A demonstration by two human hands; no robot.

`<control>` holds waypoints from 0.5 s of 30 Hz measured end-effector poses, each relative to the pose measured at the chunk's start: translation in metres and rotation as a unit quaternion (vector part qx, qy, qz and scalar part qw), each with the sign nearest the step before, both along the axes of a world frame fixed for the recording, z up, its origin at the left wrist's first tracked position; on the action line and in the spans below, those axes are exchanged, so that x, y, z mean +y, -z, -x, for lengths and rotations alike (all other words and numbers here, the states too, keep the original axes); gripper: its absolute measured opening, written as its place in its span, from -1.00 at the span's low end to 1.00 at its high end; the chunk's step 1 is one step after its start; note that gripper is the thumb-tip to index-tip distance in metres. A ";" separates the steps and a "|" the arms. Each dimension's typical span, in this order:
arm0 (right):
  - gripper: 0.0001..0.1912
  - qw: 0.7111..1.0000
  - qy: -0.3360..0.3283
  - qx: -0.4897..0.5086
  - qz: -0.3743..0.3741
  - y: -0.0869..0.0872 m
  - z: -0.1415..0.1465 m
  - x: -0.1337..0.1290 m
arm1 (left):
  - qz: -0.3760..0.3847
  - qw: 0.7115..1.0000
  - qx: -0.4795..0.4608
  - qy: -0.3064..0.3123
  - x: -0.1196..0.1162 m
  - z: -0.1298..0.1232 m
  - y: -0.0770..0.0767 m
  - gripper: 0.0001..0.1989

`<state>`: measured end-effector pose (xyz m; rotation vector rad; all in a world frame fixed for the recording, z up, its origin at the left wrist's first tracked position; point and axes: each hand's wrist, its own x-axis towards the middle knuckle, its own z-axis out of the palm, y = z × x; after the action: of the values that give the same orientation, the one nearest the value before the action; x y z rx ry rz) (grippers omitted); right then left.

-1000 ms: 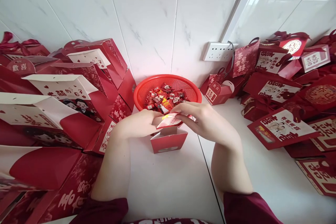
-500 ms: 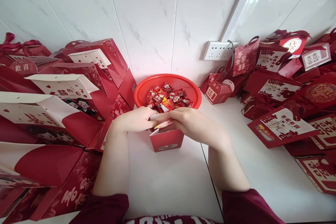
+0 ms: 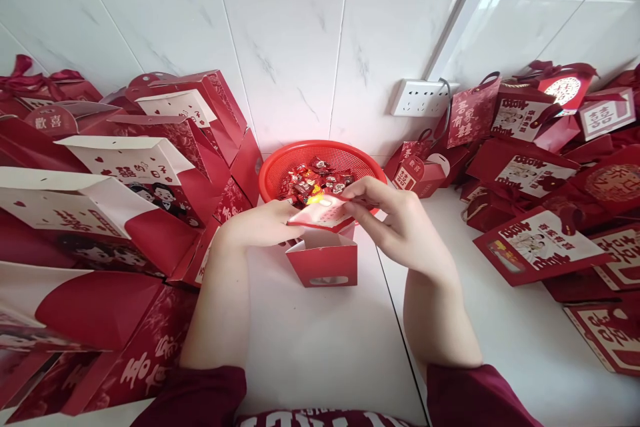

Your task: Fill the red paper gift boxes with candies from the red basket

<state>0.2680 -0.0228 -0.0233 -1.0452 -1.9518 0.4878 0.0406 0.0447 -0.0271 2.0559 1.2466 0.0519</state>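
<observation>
A red box [image 3: 330, 265] with an oval window in its front stands on the white table, its top open. Above it, the lid flap [image 3: 326, 212], pale with a red edge, is raised between both hands. The fingers of my left hand [image 3: 270, 223] are closed on the flap's left corner. My right hand [image 3: 387, 220] pinches the flap's right end between thumb and fingers. Just behind the box sits a red plastic basket [image 3: 275, 167] with wrapped candies [image 3: 320, 180] in it; the hands and flap cover its front rim.
Open red and white boxes [image 3: 140, 163] crowd the left side. Closed gift boxes [image 3: 540, 240] with ribbons are piled at the right, and a small red box [image 3: 423, 177] stands right of the basket. A power strip [image 3: 420, 99] is on the tiled wall [image 3: 285, 47].
My right hand has moved right and up, off my left fingers. The lid flap now shows between the hands, and the box's open top is more visible.
</observation>
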 end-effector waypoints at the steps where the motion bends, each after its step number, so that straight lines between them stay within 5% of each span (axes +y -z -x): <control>1: -0.91 1.000 0.001 0.017 0.006 0.000 -0.001 0.000 | -0.001 1.000 0.009 -0.006 -0.001 0.000 -0.001 -0.81; 9: -0.89 0.979 -0.092 -0.156 0.094 0.009 0.000 0.013 | -0.036 0.999 0.009 0.022 0.003 0.002 -0.001 -0.83; 15: -0.84 0.975 -0.137 -0.143 0.100 0.012 0.007 0.014 | -0.027 0.999 0.015 0.009 0.004 0.001 0.001 -0.84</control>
<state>0.2610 -0.0085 -0.0353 -1.0175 -2.3602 0.7316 0.0397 0.0488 -0.0282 2.1217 1.2588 0.0471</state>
